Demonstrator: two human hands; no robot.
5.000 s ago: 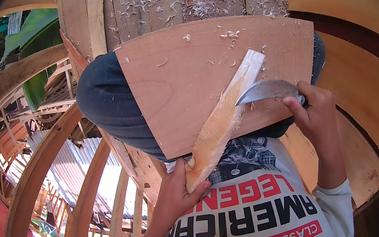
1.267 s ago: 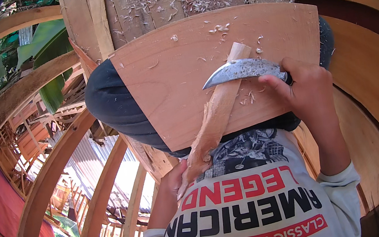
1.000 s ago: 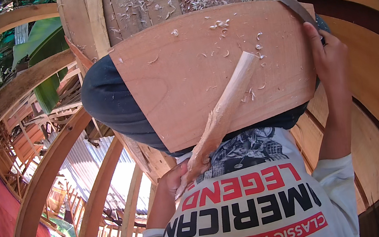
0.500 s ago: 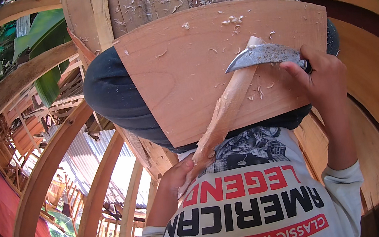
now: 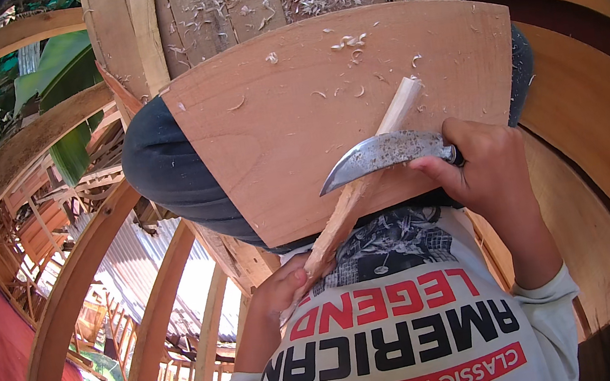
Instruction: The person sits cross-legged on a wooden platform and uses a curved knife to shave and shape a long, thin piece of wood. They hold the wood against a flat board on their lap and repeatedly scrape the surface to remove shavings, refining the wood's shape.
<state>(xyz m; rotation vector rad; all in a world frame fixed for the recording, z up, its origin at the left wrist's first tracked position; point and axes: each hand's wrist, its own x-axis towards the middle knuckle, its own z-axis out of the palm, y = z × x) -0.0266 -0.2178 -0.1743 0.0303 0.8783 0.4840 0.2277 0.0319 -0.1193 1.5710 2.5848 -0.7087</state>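
On the lap board (image 5: 268, 149), right hand (image 5: 486, 177) presses knife (image 5: 382, 155) to stick (image 5: 365, 174).

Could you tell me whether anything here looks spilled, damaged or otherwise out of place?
Only loose wood shavings lie scattered over the wooden board and the planks beyond it. The right hand holds a curved knife across the stick, which the left hand grips at its lower end. Nothing looks broken.

Grey long-sleeved shirt (image 5: 420, 346) with black-and-red print, dark trousers (image 5: 170, 170).
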